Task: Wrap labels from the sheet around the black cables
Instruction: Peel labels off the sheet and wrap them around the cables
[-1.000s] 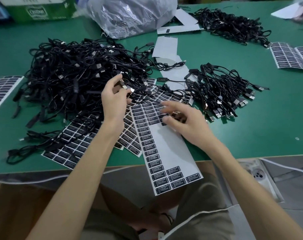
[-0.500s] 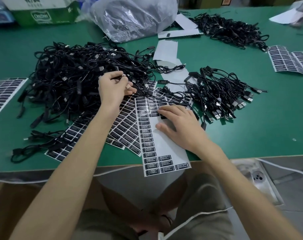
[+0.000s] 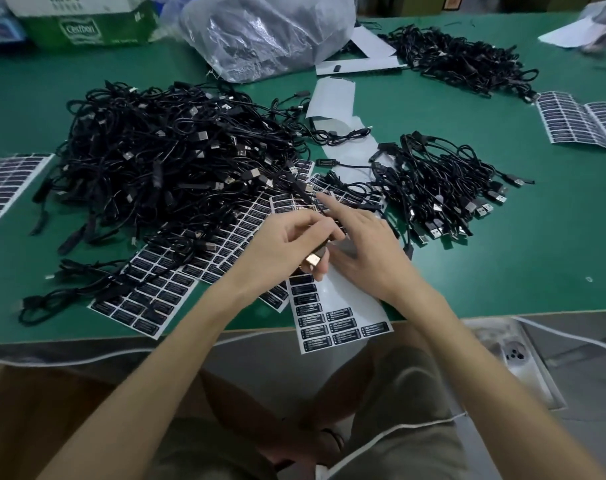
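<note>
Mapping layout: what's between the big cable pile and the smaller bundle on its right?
Head view: label sheets, white backing paper and a loose cable lie between the big pile and the smaller bundle.

- Dim, even light from above, soft shadows
- Glare on plastic bag (image 3: 267,32)
- Wide-angle bending at edges, top-right corner blurred
- Bench (image 3: 502,271) centre sharp

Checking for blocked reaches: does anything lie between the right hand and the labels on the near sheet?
Partly. The cable that the left hand grips crosses the upper rows of the sheet beside the right hand, and loose cables lie over its top edge. The bottom labels lie uncovered.
</note>
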Available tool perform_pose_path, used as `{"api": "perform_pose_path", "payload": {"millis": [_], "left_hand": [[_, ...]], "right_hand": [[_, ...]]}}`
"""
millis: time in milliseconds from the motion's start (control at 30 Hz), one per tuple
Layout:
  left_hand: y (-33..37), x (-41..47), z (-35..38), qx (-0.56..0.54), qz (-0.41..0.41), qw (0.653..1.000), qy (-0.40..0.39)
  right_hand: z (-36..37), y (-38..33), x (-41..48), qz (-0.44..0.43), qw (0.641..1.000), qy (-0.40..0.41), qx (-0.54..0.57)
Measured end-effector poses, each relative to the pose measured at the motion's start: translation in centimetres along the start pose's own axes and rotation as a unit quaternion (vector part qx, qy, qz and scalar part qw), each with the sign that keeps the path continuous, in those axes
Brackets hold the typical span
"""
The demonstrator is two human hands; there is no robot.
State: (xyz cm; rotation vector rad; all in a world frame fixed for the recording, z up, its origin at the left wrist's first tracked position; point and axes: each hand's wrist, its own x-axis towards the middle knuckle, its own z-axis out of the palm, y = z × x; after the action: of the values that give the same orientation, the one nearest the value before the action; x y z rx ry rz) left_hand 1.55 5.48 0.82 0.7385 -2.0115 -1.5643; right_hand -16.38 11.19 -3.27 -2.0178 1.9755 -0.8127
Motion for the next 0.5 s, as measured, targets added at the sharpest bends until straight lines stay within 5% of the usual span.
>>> {"api": "perform_pose_path", "payload": {"millis": [133,233,367,500], "left_hand": [[0.3,0.2,-0.9,-0.032,0.019,0.997,-0.061],[-0.3,1.2,-1.4,-0.021,0.015,0.999,0.033],[-1.3,2.6,-2.4,0.022,-0.049,0.976,0.209],[-1.2,3.4,-2.7,-0.031,-0.124,0.973,0.19]], "right_hand": [[-0.4,0.0,0.1,-0.052,0.998,0.022,-0.002],[-0.6,0.0,-0.3,-0.053,0.994,0.086,0.035],[-1.3,-0.2,-0.5,0.062,0.959,0.167,0.219],[-1.5,-0.3,-0.7,0.04,0.948,0.199,0.246]]}}
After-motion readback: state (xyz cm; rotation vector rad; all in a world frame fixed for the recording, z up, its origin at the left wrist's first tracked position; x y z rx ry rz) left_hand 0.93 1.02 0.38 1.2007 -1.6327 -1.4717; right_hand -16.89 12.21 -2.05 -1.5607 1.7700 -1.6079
